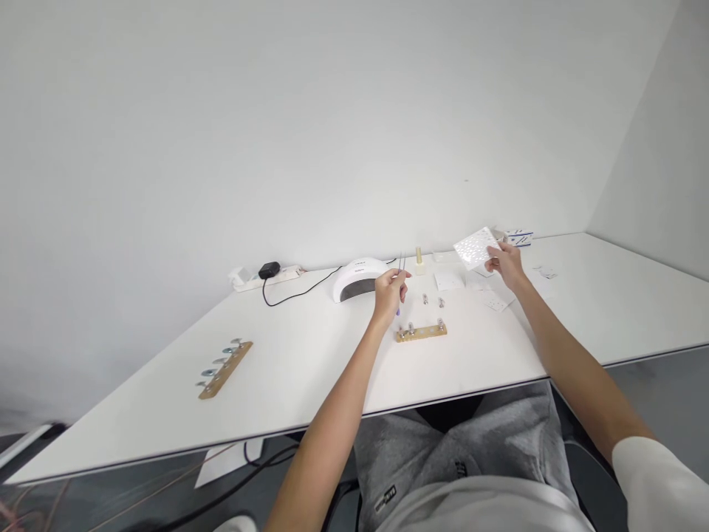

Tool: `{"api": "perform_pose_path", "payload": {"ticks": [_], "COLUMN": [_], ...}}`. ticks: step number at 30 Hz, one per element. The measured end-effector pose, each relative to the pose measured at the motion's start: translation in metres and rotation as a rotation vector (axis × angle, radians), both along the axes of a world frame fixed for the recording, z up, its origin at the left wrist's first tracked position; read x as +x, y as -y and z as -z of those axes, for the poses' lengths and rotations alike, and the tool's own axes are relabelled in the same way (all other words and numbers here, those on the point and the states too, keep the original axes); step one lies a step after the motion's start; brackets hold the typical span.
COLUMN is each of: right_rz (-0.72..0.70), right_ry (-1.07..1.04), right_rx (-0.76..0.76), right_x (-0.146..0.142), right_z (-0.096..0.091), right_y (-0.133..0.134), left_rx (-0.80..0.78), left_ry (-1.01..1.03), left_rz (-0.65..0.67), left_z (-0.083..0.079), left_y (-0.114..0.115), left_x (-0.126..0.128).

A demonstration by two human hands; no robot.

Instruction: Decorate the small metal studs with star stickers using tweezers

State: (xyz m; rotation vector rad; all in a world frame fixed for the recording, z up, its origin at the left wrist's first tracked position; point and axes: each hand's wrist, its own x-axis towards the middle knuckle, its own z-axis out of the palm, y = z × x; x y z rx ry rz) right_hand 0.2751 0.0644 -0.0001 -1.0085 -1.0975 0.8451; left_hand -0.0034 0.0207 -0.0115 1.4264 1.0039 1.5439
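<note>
My left hand (pixel 391 291) is closed around a thin pair of tweezers (pixel 402 263) that points upward, above a small wooden strip (pixel 421 332) with metal stands on it. My right hand (pixel 504 262) is raised over the table and grips a white square sheet (pixel 475 247) covered with small shiny pieces. Two loose metal stands (pixel 433 301) lie on the white table (pixel 310 362) between my hands.
A white dome-shaped lamp (pixel 357 278) sits behind my left hand, its cord running to a power strip (pixel 266 277) by the wall. A second wooden strip with several metal stands (pixel 224 367) lies at the left. Small white cards (pixel 450 280) and a little bottle (pixel 419 260) lie near the back.
</note>
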Motion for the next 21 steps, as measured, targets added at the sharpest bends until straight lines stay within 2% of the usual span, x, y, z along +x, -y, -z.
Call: {"api": "perform_pose_path", "payload": {"ticks": [5, 9, 13, 21], "right_rz": [-0.251, -0.355, -0.351, -0.366], "right_ry": [-0.075, 0.014, 0.101, 0.166], "right_rx": [-0.051, -0.063, -0.020, 0.030], "right_x": [-0.046, -0.075, -0.087, -0.087], "right_z": [0.007, 0.014, 0.016, 0.019], "right_y": [0.014, 0.025, 0.032, 0.032], "left_rx": [0.069, 0.260, 0.398, 0.378], "left_ry": [-0.099, -0.234, -0.390, -0.547], "left_rz": [-0.021, -0.152, -0.229, -0.129], "left_z": [0.000, 0.002, 0.004, 0.009], "left_y": [0.005, 0.007, 0.006, 0.007], "left_x": [0.004, 0.003, 0.002, 0.005]}}
